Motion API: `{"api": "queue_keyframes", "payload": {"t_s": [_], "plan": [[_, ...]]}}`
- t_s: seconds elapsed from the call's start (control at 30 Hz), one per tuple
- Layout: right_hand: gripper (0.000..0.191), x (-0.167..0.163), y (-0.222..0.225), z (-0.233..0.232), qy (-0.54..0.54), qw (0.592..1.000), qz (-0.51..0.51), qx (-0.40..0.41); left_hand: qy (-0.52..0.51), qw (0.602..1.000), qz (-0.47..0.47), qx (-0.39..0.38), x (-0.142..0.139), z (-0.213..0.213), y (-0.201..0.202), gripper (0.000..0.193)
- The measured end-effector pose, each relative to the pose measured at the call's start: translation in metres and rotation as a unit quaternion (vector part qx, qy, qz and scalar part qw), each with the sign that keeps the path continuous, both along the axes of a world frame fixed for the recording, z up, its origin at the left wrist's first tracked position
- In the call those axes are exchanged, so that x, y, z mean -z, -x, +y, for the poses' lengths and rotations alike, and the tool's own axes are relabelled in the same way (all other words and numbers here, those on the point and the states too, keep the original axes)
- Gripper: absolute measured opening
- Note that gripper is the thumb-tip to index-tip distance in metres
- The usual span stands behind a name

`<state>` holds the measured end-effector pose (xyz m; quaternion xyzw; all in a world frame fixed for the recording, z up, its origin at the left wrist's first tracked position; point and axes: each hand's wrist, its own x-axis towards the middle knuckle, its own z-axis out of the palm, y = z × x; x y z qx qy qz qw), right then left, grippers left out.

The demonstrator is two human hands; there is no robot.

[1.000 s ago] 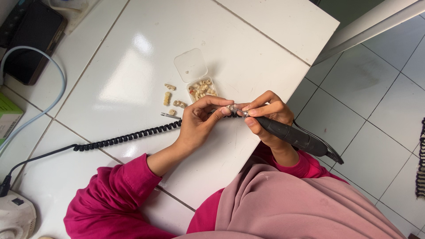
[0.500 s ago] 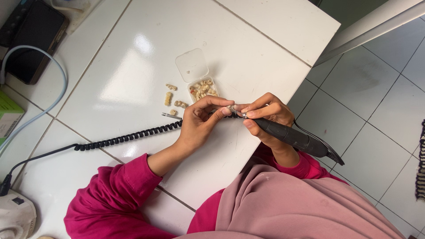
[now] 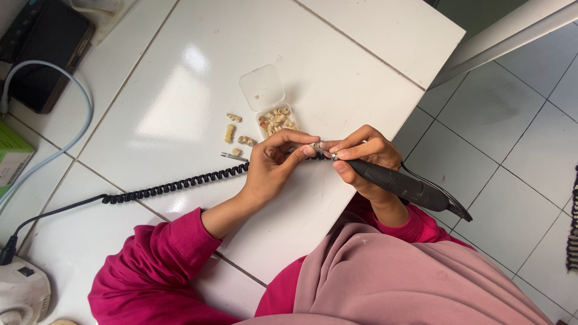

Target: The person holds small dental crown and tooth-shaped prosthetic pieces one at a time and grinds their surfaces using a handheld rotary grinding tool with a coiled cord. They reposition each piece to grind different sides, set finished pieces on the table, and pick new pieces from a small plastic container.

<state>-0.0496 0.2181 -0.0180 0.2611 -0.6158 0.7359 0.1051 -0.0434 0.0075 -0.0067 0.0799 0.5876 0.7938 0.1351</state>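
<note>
My right hand (image 3: 365, 151) grips a black pen-shaped rotary handpiece (image 3: 404, 185), its tip pointing left. My left hand (image 3: 274, 165) pinches a tiny pale piece (image 3: 317, 148) between thumb and fingertips, right against the tool's tip. Both hands meet above the near edge of the white tiled table (image 3: 180, 90). A small clear plastic box (image 3: 276, 120) with several tooth-like pieces lies just beyond my left hand, its lid (image 3: 262, 88) open flat. A few loose pieces (image 3: 229, 132) lie to its left.
A black coiled cord (image 3: 174, 185) runs left across the table to a white control unit (image 3: 21, 292) at the bottom left. A dark tablet-like device (image 3: 45, 54), a pale blue cable (image 3: 72, 138) and a green box (image 3: 11, 157) sit at the left. The tiled floor (image 3: 512, 120) lies right.
</note>
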Motion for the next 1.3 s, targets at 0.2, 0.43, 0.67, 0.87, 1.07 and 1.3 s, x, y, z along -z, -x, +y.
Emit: {"api": "queue_keyframes", "payload": {"t_s": [0.2, 0.43, 0.67, 0.87, 1.07, 1.3], "plan": [[0.016, -0.0012, -0.0006, 0.0005, -0.011, 1.0, -0.005, 0.003, 0.005, 1.0, -0.002, -0.001, 0.0002, -0.0003, -0.0001, 0.02], [0.015, 0.0007, -0.0024, 0.0017, -0.001, 1.0, -0.017, 0.004, 0.002, 1.0, -0.001, -0.001, 0.0, 0.0003, -0.0004, 0.02], [0.016, 0.0033, 0.0031, 0.0003, -0.017, 1.0, 0.014, 0.008, 0.019, 1.0, 0.004, 0.002, 0.001, -0.0003, 0.0002, 0.02], [0.015, 0.0004, -0.0018, 0.0008, -0.008, 1.0, 0.0, 0.0, 0.003, 1.0, 0.007, 0.0, 0.0012, -0.0004, -0.0004, 0.02], [0.016, 0.0009, -0.0015, -0.0004, 0.0, 1.0, -0.011, 0.007, -0.01, 1.0, 0.001, 0.001, 0.0008, 0.0002, -0.0007, 0.02], [0.016, -0.001, -0.0015, 0.0007, -0.012, 1.0, -0.007, 0.005, -0.01, 1.0, 0.005, -0.001, 0.0024, 0.0003, -0.0003, 0.02]]}}
